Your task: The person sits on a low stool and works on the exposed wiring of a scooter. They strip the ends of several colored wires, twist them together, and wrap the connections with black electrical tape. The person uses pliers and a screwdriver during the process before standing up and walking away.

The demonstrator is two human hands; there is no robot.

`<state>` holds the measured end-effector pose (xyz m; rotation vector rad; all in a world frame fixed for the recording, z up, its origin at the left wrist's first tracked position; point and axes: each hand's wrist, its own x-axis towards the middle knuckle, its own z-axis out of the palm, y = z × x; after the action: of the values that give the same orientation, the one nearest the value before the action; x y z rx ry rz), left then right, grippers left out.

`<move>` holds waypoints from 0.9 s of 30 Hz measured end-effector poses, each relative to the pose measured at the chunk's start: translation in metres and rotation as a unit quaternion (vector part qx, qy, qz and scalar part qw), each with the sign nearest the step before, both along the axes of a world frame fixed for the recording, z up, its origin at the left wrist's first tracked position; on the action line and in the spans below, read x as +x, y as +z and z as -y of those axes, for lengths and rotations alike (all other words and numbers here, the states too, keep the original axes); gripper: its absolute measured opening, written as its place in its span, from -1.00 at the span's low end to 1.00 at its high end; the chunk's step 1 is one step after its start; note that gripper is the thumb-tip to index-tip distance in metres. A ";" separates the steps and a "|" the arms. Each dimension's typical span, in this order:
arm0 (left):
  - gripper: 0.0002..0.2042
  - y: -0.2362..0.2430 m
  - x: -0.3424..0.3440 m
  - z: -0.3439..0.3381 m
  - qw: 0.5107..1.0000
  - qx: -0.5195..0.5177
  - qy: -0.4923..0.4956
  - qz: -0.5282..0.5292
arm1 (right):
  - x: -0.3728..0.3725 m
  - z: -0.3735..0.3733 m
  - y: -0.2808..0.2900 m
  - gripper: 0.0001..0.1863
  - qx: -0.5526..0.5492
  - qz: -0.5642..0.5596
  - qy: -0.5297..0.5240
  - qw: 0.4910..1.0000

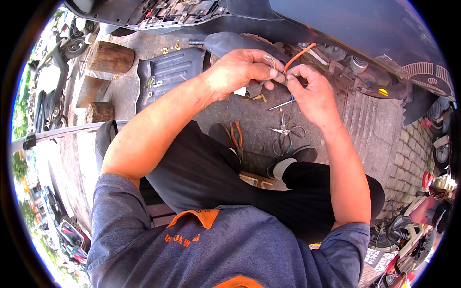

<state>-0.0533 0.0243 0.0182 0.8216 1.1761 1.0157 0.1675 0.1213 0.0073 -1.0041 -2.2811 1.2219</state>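
My left hand [247, 73] and my right hand [313, 92] meet fingertip to fingertip in front of a dark vehicle. An orange wire [300, 54] rises from between the fingertips and bends off to the right. My right hand pinches at its lower end. My left thumb and fingers are closed too, but what they hold is hidden; a thin pale loop [270, 60] shows at the left forefinger. Below the hands, scissors [284, 133] lie with blades apart on the ground, near a thin blue-handled tool [282, 104]. Orange-handled pliers [236, 135] lie beside my shoe.
The vehicle's dark body panel [355, 29] overhangs the far side. A black rubber mat [168, 72] with small metal parts lies left, beside wooden blocks [111, 56]. A dark rounded part [235, 43] lies behind my left hand. Motorbikes [408, 235] stand at right and left.
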 end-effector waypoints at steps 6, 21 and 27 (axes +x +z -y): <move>-0.67 0.005 0.000 0.003 0.999 -0.007 -0.025 0.024 | 0.007 -0.018 -0.018 -0.77 -0.276 -0.111 -0.024 0.955; -0.66 -0.001 -0.005 -0.001 0.995 -0.081 -0.054 -0.026 | 0.016 -0.019 -0.028 -0.80 -0.336 -0.168 -0.013 0.927; -0.70 -0.006 0.007 0.000 0.994 -0.020 -0.091 -0.055 | 0.004 -0.001 -0.015 -0.88 -0.170 -0.140 -0.004 0.976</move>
<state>-0.0464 0.0243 0.0121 0.9447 1.1881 0.8037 0.1714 0.1218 -0.0079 -0.8822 -1.8909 1.6726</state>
